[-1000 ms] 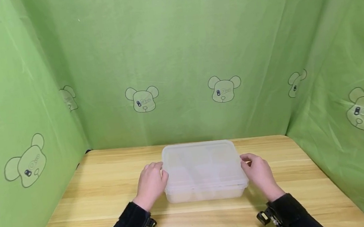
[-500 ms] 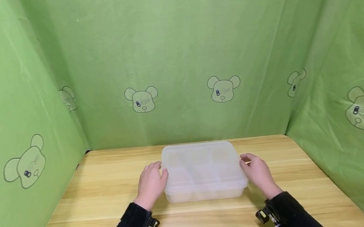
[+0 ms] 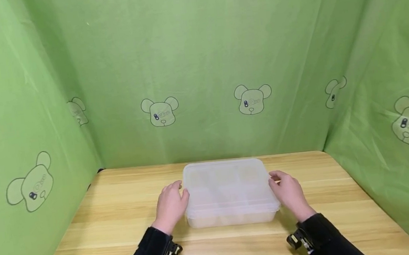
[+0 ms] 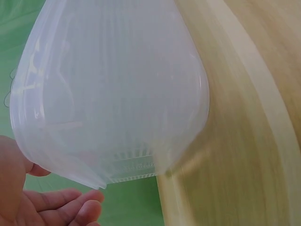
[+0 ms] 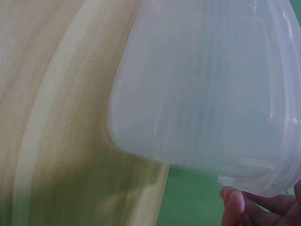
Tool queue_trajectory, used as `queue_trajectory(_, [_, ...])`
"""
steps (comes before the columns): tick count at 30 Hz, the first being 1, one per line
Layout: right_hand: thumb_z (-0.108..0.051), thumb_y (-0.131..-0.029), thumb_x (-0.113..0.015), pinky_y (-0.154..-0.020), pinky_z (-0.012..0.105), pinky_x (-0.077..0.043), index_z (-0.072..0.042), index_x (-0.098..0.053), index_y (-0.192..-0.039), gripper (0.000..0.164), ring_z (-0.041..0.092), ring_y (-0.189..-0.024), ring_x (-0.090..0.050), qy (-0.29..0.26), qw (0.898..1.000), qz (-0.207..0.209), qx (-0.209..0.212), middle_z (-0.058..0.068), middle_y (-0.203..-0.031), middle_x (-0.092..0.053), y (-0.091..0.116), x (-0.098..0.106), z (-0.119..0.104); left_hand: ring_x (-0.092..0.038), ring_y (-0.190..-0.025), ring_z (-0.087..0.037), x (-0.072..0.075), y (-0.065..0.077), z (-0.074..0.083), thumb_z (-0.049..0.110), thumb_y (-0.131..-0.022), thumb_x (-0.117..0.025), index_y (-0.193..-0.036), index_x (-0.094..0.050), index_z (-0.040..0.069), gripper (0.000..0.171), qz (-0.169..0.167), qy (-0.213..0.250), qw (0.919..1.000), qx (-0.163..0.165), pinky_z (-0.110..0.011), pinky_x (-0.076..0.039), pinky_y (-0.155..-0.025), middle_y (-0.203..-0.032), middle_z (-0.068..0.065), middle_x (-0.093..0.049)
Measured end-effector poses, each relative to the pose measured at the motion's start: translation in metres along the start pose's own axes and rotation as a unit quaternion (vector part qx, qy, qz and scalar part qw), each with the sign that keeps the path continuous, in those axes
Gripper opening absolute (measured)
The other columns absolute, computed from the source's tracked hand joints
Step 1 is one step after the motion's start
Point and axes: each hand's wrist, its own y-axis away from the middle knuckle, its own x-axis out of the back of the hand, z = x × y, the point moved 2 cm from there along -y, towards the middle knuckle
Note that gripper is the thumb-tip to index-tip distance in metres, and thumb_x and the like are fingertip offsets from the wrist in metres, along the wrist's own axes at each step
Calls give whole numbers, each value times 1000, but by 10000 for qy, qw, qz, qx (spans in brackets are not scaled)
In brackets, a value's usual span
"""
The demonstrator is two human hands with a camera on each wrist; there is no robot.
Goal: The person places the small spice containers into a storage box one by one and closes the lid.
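Observation:
A translucent white plastic box (image 3: 233,219) stands on the wooden table, covered by its frosted lid (image 3: 227,183). My left hand (image 3: 171,205) is at the lid's left edge, thumb against the rim. In the left wrist view the other fingers (image 4: 61,207) curl in close under that rim. On the opposite side, my right hand (image 3: 288,193) pinches the lid's right edge. The right wrist view shows its fingertips (image 5: 231,202) right at the rim's underside. Pale, blurred shapes show faintly through the lid; what they are stays hidden.
The wood-grain table (image 3: 125,227) extends around the box on all sides. Green curtains (image 3: 196,53) printed with bear heads enclose the back and both sides. A small black camera (image 3: 172,251) is strapped to the left wrist, another camera (image 3: 296,240) to the right.
The left wrist and sleeve have shifted slightly to the right. Both hands keep to the lid's sides, and the box stays in the same spot.

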Motion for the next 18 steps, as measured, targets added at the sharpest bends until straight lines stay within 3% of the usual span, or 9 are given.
queue_trajectory(18, [-12,-98,-55,-79,51,-54,10,-64,-122,34,39,-93,-68,326,9994,66,54,26,-109,-69,-1,0,-5,-64,-95,-31,-3,-1,2,18,-94,-65,-117,-69,-4,32,168,-129,9996,-167,-45,-52,-85,-104,-13,-72])
